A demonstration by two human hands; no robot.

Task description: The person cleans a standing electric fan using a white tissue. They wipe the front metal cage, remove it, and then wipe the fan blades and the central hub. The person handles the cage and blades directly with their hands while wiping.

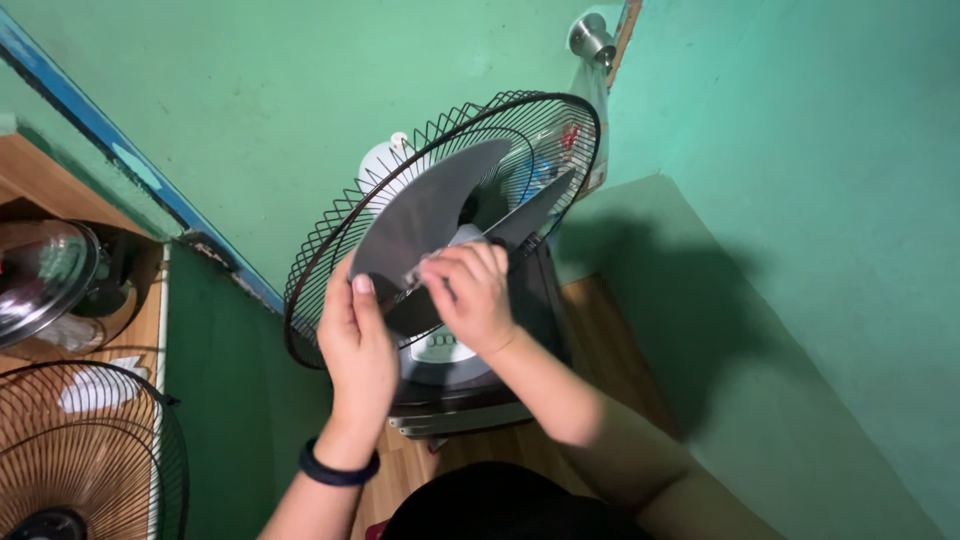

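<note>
Blade [425, 215]: a grey fan blade is sitting inside the black rear grille [330, 240], tilted toward the camera, in the corner between the green walls; a second blade [540, 205] is showing behind it to the right.
Left hand [355, 345]: it is gripping the lower edge of the near blade, thumb lying flat on the face and fingers curling behind (the fingertips themselves are hidden).
Right hand [475, 295]: it is closing its fingers together at the hub, pinching a small piece at the centre of the blades; what that piece is cannot be told.
Wristband [338, 468]: a dark band is circling the left wrist.
Fan body [445, 365]: the grey base with a pale button panel is standing just below the hands, resting on a wooden surface [590, 340].
Motor housing [385, 160]: a white housing is showing behind the grille, at upper left.
Spare grille [85, 450]: a second black wire grille is lying at lower left, well apart from the hands.
Lid [35, 280]: a clear domed lid is resting on the shelf [40, 185] above that grille.
Wall fitting [592, 38]: a metal knob is projecting near the corner, above the fan.
</note>
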